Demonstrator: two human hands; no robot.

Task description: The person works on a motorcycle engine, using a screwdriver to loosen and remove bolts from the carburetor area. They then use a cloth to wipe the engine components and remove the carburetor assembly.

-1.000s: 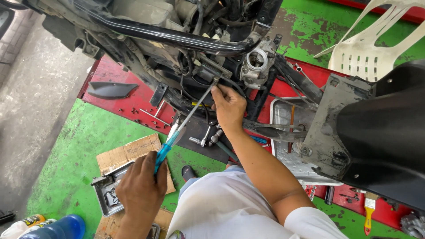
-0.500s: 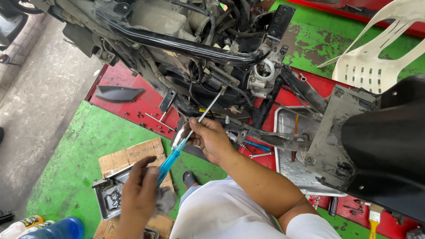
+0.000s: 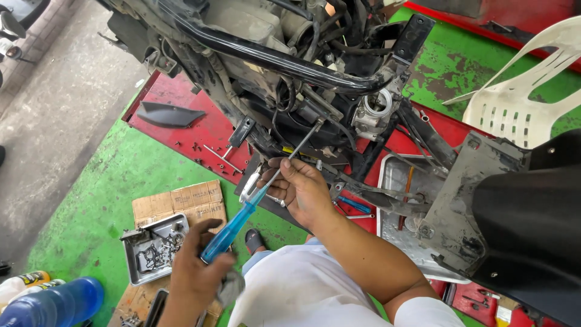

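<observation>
My left hand [image 3: 196, 269] grips the blue translucent handle of a long screwdriver [image 3: 233, 225] together with a grey rag [image 3: 230, 288]. The steel shaft runs up and right to its tip [image 3: 316, 124] among the stripped scooter's engine parts, near a silver carburettor [image 3: 375, 112]. My right hand [image 3: 301, 189] pinches the shaft about halfway along, fingers closed on it. Below my hands are my white shirt [image 3: 302, 290] and a sandalled foot [image 3: 254, 241].
A black frame tube [image 3: 272, 57] crosses the engine bay. A grey metal tray of small parts [image 3: 151, 245] rests on cardboard [image 3: 178, 203]. Loose screws and a black panel [image 3: 166, 114] lie on the red platform. A white plastic chair [image 3: 520, 103] stands right; a blue bottle [image 3: 51, 303] lower left.
My right hand has come down from the engine area to the middle of the screwdriver shaft. The view has shifted slightly, and my left hand keeps hold of the handle.
</observation>
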